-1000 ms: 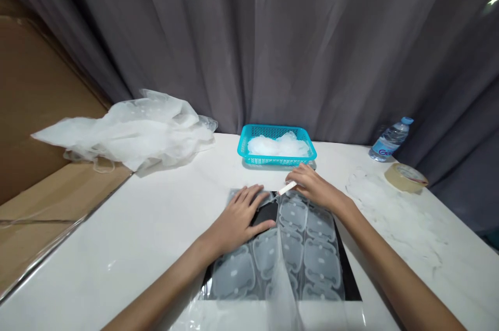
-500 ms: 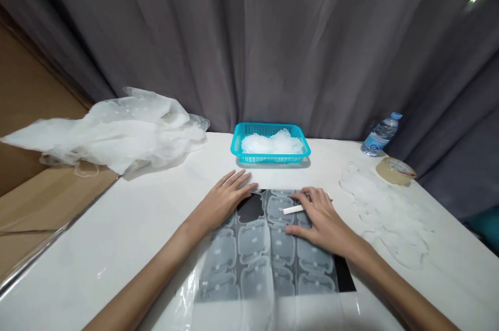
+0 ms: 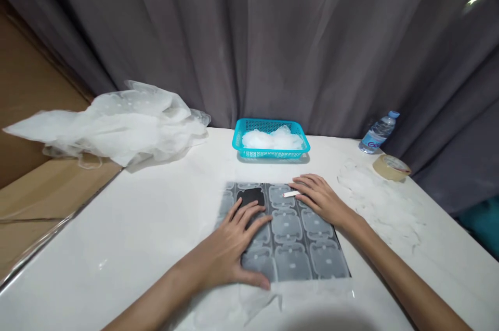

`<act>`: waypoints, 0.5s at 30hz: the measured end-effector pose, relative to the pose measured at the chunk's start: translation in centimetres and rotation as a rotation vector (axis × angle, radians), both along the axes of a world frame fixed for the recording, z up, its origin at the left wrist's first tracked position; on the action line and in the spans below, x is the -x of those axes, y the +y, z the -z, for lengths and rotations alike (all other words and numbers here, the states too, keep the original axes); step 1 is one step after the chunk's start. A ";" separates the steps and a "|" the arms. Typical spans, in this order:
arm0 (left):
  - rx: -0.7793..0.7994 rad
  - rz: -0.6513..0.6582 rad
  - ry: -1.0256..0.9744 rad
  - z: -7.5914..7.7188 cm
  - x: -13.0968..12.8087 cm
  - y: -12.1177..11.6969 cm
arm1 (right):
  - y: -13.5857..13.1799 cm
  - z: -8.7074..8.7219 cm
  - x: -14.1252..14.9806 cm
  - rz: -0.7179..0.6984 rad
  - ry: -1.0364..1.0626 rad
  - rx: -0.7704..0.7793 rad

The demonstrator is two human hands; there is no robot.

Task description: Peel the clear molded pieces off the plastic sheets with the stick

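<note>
Nearest us, our left hand (image 3: 232, 250) lies with fingers spread wide, gripping nothing, on the patterned translucent sheet (image 3: 292, 262) over a black surface (image 3: 251, 196); even, flat pressure should limit creasing or sliding. Beyond, our right hand's (image 3: 325, 200) half-curled fingers hold a white stick (image 3: 290, 194), best guided lightly. Farther off, the blue basket (image 3: 268, 154) contains crumpled whitish film (image 3: 273, 138); the bottle (image 3: 378, 133) is capped.
</note>
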State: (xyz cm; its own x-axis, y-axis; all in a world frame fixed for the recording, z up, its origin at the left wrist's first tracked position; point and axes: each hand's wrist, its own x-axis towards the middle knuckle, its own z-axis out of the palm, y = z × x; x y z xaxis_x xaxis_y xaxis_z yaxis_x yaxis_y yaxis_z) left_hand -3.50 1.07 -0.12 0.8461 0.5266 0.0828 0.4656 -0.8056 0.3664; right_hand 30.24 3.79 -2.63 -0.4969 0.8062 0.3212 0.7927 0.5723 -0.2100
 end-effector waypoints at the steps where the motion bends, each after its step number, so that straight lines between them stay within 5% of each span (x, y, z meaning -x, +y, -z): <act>1: 0.004 -0.004 0.002 0.1 0.3 0.4 | 0.3 0.1 0.0 -0.005 -0.012 -0.007; 7: 0.044 -0.019 0.029 -0.6 2.8 2.0 | 0.5 -0.1 -1.2 0.063 -0.062 -0.104; 10: 0.059 -0.034 0.056 -0.8 3.6 2.3 | -0.5 -1.4 -6.1 0.383 -0.069 -0.317; 15: 0.028 -0.102 0.011 -2.2 2.2 0.7 | -2.4 -4.1 -17.0 0.845 -0.060 -0.459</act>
State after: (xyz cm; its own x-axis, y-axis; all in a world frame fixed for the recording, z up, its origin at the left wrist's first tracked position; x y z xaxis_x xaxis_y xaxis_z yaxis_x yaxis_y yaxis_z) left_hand -5.73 1.78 2.07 0.7886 0.6122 0.0576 0.5491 -0.7432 0.3823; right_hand 47.23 1.41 1.43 0.1644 0.7072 0.6876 0.9829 -0.1765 -0.0535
